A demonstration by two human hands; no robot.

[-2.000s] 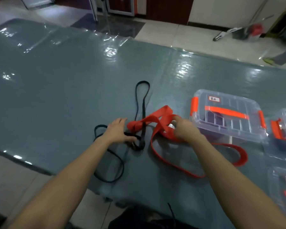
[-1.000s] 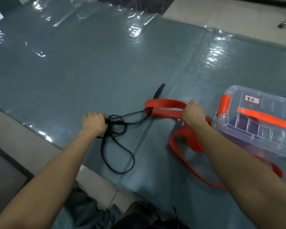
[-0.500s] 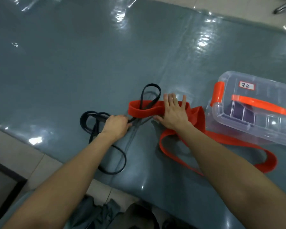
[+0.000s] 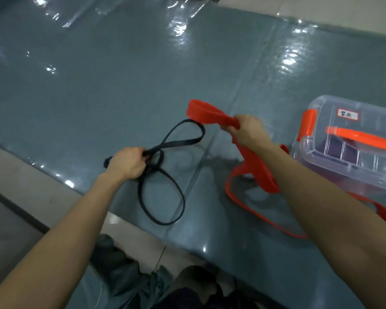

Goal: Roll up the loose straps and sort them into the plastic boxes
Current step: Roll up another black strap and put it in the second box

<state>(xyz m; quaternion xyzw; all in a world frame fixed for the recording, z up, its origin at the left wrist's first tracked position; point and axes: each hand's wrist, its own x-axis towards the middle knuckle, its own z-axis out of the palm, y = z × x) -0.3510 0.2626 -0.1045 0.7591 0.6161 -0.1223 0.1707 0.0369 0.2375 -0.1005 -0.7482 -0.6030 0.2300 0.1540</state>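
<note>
head | left grip [image 4: 128, 162] clenched round black strap [image 4: 178, 143], lower centre; right grip [image 4: 248, 130] clenched round red strap [image 4: 206, 112], centre, lifted; held apart, likely to separate them before rolling | both forearms outstretched over counter [image 4: 98, 81]; plastic box [image 4: 352, 172] at right edge

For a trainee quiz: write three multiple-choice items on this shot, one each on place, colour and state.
1. The plastic box lies: A) left of the left hand; B) right of the right hand; C) between the hands.
2. The left hand grips a strap coloured: A) black; B) red; C) yellow.
3. The red strap is: A) rolled tight; B) inside the box; C) loose, partly lifted.
Key: B, it stands far right; A, the black strap leaves that fist; C, its tail trails on the table.
</note>
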